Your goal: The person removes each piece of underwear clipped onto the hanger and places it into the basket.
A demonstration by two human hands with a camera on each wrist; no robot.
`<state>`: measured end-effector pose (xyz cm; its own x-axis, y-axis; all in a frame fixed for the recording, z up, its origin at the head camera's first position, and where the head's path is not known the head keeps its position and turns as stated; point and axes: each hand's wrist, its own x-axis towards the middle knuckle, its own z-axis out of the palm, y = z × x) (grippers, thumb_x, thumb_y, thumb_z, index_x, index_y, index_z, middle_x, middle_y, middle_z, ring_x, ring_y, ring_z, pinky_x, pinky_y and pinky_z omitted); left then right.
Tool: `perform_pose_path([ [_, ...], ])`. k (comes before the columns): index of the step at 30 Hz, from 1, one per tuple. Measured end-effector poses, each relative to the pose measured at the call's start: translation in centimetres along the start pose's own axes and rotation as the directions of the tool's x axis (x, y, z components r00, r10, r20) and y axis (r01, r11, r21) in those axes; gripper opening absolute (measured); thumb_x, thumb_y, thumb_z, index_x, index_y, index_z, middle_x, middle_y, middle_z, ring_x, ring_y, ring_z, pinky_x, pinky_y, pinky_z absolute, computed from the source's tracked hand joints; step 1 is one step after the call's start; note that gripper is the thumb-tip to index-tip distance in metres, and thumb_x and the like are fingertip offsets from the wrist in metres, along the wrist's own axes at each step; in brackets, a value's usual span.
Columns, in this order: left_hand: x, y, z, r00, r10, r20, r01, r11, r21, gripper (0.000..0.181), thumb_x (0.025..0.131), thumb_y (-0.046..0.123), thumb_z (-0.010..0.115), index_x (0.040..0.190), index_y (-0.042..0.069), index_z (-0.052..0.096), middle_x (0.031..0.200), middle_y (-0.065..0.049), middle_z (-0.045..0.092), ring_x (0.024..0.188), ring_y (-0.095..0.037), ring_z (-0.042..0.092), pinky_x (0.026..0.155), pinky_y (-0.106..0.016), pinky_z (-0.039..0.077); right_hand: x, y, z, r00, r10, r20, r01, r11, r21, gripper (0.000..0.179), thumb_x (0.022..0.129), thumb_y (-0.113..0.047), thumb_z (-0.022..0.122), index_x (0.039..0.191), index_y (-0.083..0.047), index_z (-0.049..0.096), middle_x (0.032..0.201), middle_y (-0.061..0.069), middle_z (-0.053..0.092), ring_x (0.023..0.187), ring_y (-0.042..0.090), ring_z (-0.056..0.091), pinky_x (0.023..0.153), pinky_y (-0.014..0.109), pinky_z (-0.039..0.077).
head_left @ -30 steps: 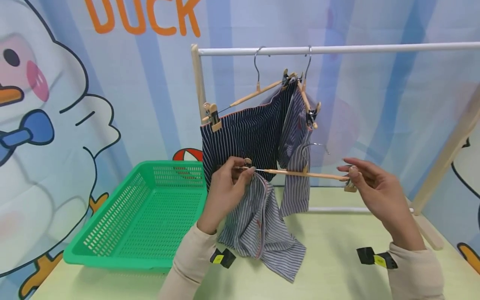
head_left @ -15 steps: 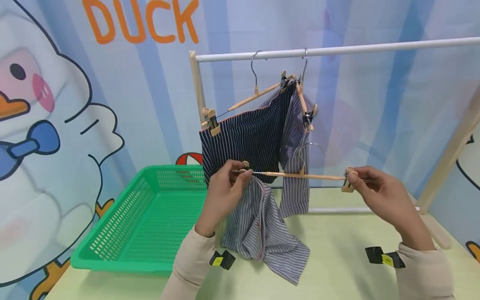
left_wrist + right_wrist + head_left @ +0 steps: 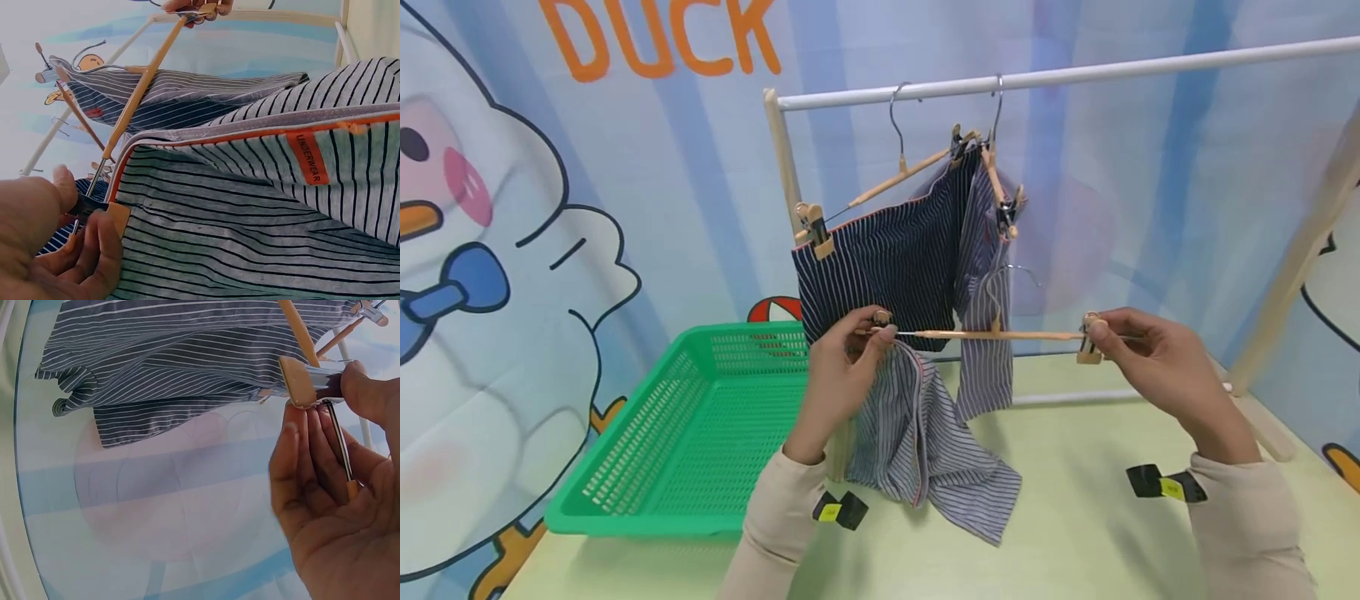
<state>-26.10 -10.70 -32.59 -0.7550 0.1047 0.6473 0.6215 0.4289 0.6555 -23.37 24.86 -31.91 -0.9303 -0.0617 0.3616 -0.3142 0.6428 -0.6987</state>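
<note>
My left hand (image 3: 838, 367) pinches the left clip of a wooden clip hanger (image 3: 1030, 336). From that clip hangs a pair of grey striped underpants (image 3: 951, 467), its lower part drooping to the table. In the left wrist view, the wooden clip jaw (image 3: 119, 219) bites the waistband near its corner, and an orange label (image 3: 307, 158) reads UNDERWEAR. At the other end, my right hand (image 3: 1165, 358) pinches the right clip (image 3: 1088, 343) between thumb and fingers. No cloth is in this clip (image 3: 300, 381) in the right wrist view. The hanger's bar runs nearly level between both hands.
Behind the hands, a rack with a white rail (image 3: 1090, 73) carries dark striped underpants (image 3: 887, 267) and a grey striped garment (image 3: 988, 367) on clip hangers. A green basket (image 3: 625, 533) stands at left on the pale table (image 3: 1075, 517). A duck-print cloth (image 3: 700, 167) forms the backdrop.
My right hand's fingers, spread behind the right clip at first, have closed in to pinch it. The left hand keeps its hold. The head view has shifted slightly.
</note>
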Motion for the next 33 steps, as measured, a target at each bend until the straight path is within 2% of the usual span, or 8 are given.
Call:
perform_pose_path([
  [3, 0.0, 0.0, 0.0, 0.999, -0.015, -0.035, 0.015, 1.000, 0.008, 0.027, 0.098, 0.023, 0.064, 0.118, 0.007, 0.068, 0.093, -0.011, 0.073, 0.079, -0.023, 0.069, 0.064, -0.025, 0.050, 0.1, -0.3, 0.3, 1.000, -0.005, -0.013, 0.005, 1.000, 0.015, 0.039, 0.101, -0.045, 0.053, 0.128, -0.020, 0.065, 0.105, -0.026, 0.062, 0.095, -0.020, 0.055, 0.075, 0.015, 0.047],
  [6, -0.1, 0.0, 0.1, 0.999, -0.036, -0.036, 0.036, 0.999, -0.002, 0.025, 0.098, 0.024, 0.063, 0.116, 0.008, 0.069, 0.096, -0.011, 0.070, 0.083, -0.022, 0.069, 0.068, -0.025, 0.052, 0.0, -0.5, 0.4, 1.000, -0.001, -0.026, 0.002, 1.000, 0.022, 0.040, 0.100, -0.046, 0.053, 0.127, -0.019, 0.066, 0.104, -0.026, 0.062, 0.095, -0.018, 0.056, 0.075, 0.015, 0.047],
  [10, -0.2, -0.1, 0.3, 0.998, -0.064, -0.015, 0.063, 0.994, -0.094, 0.026, 0.098, 0.023, 0.063, 0.118, 0.005, 0.068, 0.104, -0.013, 0.066, 0.088, -0.024, 0.069, 0.075, -0.026, 0.056, -0.3, -0.7, 0.2, 0.999, 0.013, -0.038, -0.012, 1.000, 0.026, 0.040, 0.100, -0.047, 0.053, 0.127, -0.020, 0.066, 0.105, -0.025, 0.062, 0.096, -0.018, 0.056, 0.076, 0.015, 0.047],
  [15, -0.1, 0.2, 0.3, 0.993, -0.115, 0.003, 0.114, 0.973, -0.199, 0.028, 0.099, 0.028, 0.062, 0.118, 0.009, 0.070, 0.103, -0.014, 0.070, 0.090, -0.026, 0.071, 0.078, -0.028, 0.059, -0.7, -1.1, -0.2, 0.998, 0.036, -0.052, -0.035, 0.999, 0.034, 0.040, 0.100, -0.048, 0.053, 0.127, -0.022, 0.066, 0.106, -0.023, 0.063, 0.096, -0.013, 0.058, 0.077, 0.017, 0.047],
  [18, 0.1, 0.3, 0.1, 0.992, -0.124, 0.010, 0.123, 0.971, -0.204, 0.029, 0.099, 0.030, 0.062, 0.118, 0.011, 0.071, 0.102, -0.013, 0.070, 0.088, -0.023, 0.071, 0.077, -0.027, 0.058, -0.6, -1.4, -0.1, 0.996, 0.055, -0.067, -0.052, 0.998, 0.039, 0.040, 0.099, -0.050, 0.053, 0.125, -0.023, 0.067, 0.103, -0.024, 0.063, 0.095, -0.011, 0.059, 0.076, 0.017, 0.047],
  [24, 0.3, 0.3, -0.6, 0.989, -0.144, -0.021, 0.139, 0.978, -0.158, 0.026, 0.095, 0.024, 0.068, 0.116, 0.009, 0.074, 0.104, -0.012, 0.072, 0.086, -0.009, 0.064, 0.076, -0.023, 0.053, -0.1, -1.5, 0.3, 0.997, 0.053, -0.059, -0.050, 0.997, 0.050, 0.042, 0.098, -0.051, 0.053, 0.123, -0.021, 0.068, 0.099, -0.024, 0.065, 0.094, -0.009, 0.060, 0.076, 0.019, 0.047],
  [29, 0.1, 0.8, -0.6, 0.980, -0.197, -0.020, 0.188, 0.956, -0.227, 0.029, 0.094, 0.024, 0.070, 0.117, 0.007, 0.074, 0.111, -0.013, 0.071, 0.089, -0.007, 0.062, 0.079, -0.023, 0.052, -0.1, -1.1, 0.0, 0.998, 0.051, -0.039, -0.049, 0.997, 0.058, 0.043, 0.099, -0.050, 0.053, 0.125, -0.020, 0.067, 0.099, -0.024, 0.064, 0.095, -0.008, 0.060, 0.077, 0.019, 0.046],
  [33, -0.1, 0.8, -0.2, 0.984, -0.171, -0.043, 0.155, 0.954, -0.256, 0.027, 0.093, 0.022, 0.071, 0.113, 0.005, 0.075, 0.108, -0.015, 0.071, 0.086, -0.008, 0.062, 0.075, -0.022, 0.051, -0.1, -0.8, -0.3, 0.998, 0.047, -0.028, -0.045, 0.997, 0.067, 0.041, 0.100, -0.047, 0.053, 0.127, -0.020, 0.066, 0.102, -0.025, 0.063, 0.098, -0.009, 0.058, 0.079, 0.016, 0.045],
])
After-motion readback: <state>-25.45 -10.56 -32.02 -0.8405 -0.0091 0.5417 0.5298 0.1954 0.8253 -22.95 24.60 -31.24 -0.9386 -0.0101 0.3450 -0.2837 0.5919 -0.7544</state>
